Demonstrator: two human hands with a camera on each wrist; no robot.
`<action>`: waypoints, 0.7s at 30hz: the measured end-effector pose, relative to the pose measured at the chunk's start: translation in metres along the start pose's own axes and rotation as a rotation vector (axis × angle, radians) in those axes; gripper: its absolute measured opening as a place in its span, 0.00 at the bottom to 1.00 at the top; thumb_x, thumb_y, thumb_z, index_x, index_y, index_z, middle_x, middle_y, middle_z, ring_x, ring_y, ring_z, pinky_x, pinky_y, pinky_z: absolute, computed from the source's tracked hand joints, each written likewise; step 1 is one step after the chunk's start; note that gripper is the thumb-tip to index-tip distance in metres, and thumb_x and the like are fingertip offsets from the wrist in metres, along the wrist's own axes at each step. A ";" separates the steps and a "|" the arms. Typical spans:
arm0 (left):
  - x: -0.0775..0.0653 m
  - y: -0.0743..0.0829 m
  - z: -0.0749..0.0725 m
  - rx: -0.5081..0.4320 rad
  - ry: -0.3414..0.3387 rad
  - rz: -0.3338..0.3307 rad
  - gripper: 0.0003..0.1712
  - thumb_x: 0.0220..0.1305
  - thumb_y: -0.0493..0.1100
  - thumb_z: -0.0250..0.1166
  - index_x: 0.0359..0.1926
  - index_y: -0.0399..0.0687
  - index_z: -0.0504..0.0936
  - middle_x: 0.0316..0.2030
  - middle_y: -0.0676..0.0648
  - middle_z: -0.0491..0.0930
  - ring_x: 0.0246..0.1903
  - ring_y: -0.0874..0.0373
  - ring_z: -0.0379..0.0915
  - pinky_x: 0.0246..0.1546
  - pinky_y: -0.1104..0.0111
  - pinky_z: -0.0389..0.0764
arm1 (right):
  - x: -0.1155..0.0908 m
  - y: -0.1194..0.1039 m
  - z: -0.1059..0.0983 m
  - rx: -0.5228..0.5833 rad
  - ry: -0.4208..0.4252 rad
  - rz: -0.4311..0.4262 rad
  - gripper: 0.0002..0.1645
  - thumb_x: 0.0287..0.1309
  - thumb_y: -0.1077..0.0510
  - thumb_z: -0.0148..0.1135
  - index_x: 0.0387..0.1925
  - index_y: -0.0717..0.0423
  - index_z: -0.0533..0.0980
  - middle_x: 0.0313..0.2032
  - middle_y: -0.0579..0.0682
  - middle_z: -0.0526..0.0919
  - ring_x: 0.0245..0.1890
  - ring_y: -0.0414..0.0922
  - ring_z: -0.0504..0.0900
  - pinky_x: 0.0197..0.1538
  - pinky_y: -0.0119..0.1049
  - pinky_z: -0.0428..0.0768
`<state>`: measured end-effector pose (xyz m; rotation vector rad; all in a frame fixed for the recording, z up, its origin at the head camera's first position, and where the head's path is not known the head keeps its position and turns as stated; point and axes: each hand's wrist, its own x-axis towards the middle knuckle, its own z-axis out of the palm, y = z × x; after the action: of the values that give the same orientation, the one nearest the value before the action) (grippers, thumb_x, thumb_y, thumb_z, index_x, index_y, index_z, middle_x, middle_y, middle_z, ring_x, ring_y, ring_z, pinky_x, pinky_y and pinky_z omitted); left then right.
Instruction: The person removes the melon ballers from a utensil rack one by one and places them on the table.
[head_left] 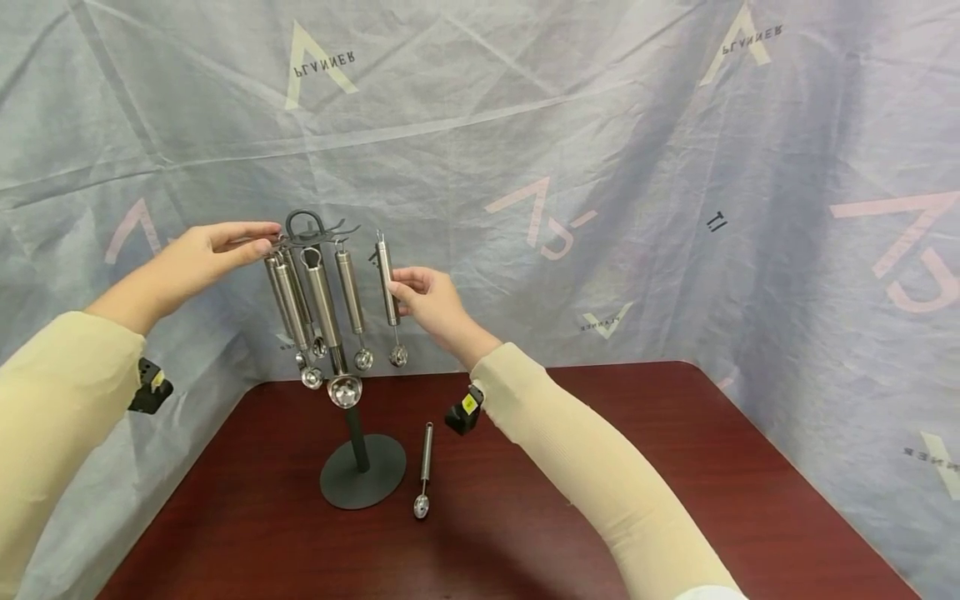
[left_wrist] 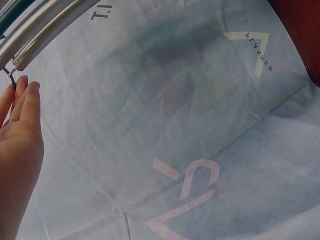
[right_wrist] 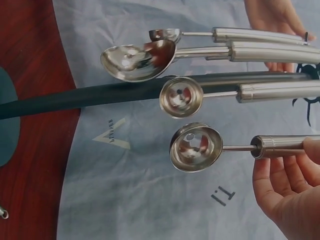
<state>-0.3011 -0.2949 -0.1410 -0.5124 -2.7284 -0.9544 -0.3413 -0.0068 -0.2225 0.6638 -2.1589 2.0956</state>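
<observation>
From my head view I get the whole dark rack (head_left: pixel 358 446) on the red-brown table (head_left: pixel 600 433), with a spare scoop (head_left: pixel 427 457) lying beside its base. Only my right wrist view looks into the held scoop (right_wrist: pixel 196 148): a round, shiny steel bowl, a thin neck, a brushed cylindrical handle. It hangs bowl down, slightly tilted, near the hanging scoops (head_left: pixel 322 300) but apart from them. My right hand (head_left: pixel 432 304) pinches its handle between thumb and fingers, loop end clear above them. My left hand (head_left: pixel 202 258) reaches straight fingers to the rack's hooks; whether they pinch one, I cannot tell.
</observation>
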 end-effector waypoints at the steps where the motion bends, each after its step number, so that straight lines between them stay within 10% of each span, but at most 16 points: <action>1: 0.000 -0.001 -0.001 0.005 -0.003 0.006 0.32 0.72 0.57 0.52 0.72 0.54 0.63 0.66 0.57 0.70 0.57 0.78 0.62 0.67 0.59 0.63 | -0.001 0.001 -0.001 0.004 0.002 0.004 0.17 0.66 0.62 0.58 0.53 0.65 0.77 0.51 0.60 0.82 0.39 0.39 0.80 0.41 0.30 0.84; 6: 0.001 -0.007 -0.002 -0.034 -0.016 0.057 0.30 0.73 0.53 0.53 0.72 0.51 0.63 0.52 0.76 0.72 0.53 0.85 0.62 0.46 0.89 0.64 | -0.003 0.009 -0.004 0.032 0.013 0.027 0.16 0.66 0.63 0.58 0.53 0.66 0.77 0.50 0.61 0.82 0.37 0.38 0.81 0.39 0.29 0.84; 14: 0.001 -0.007 0.002 -0.025 0.022 0.040 0.31 0.72 0.55 0.54 0.71 0.53 0.65 0.48 0.80 0.72 0.50 0.87 0.63 0.61 0.69 0.66 | -0.008 0.019 -0.011 0.034 0.021 0.030 0.16 0.65 0.65 0.58 0.52 0.69 0.76 0.50 0.63 0.82 0.38 0.40 0.82 0.43 0.34 0.85; 21: -0.002 -0.007 0.005 -0.002 0.083 0.064 0.29 0.71 0.54 0.56 0.69 0.51 0.69 0.42 0.83 0.73 0.44 0.89 0.66 0.40 0.87 0.64 | -0.012 0.030 -0.021 -0.007 0.034 0.051 0.16 0.64 0.64 0.60 0.51 0.68 0.77 0.49 0.63 0.83 0.37 0.40 0.81 0.43 0.34 0.85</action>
<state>-0.3027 -0.2974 -0.1490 -0.5444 -2.6219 -0.9405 -0.3464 0.0163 -0.2529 0.5741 -2.1871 2.1064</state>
